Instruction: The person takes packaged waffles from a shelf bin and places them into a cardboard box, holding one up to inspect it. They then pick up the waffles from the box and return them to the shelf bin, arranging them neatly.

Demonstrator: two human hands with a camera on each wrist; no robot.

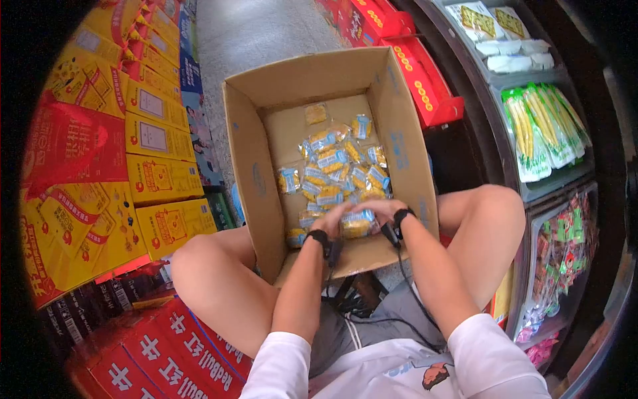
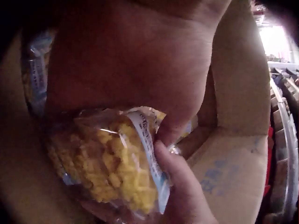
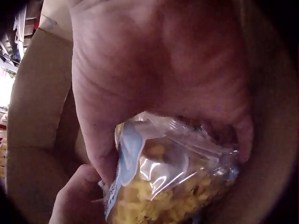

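Note:
A cardboard box point(image 1: 292, 93) stands between the person's legs, with several small clear packets point(image 1: 332, 159) of yellow snack pieces inside. Near its close wall, the left hand point(image 1: 330, 219) and right hand point(image 1: 384, 210) come together around a snack packet point(image 1: 357, 227) with a blue-and-white label. The left wrist view shows the left hand over the packet point(image 2: 119, 163), its thumb at the label edge and the other thumb beside it. In the right wrist view, the right hand's thumb and fingers grip the crinkled packet point(image 3: 163, 186) from both sides. The hands hide part of the packet.
Yellow cartons point(image 1: 163, 169) are stacked along the left, with red drink cases point(image 1: 179, 352) below them. At the right stands a dark shelf rack holding green-and-clear packs point(image 1: 545, 133) and small wrapped sweets point(image 1: 565, 246). Red boxes point(image 1: 425, 86) sit behind the box's right wall.

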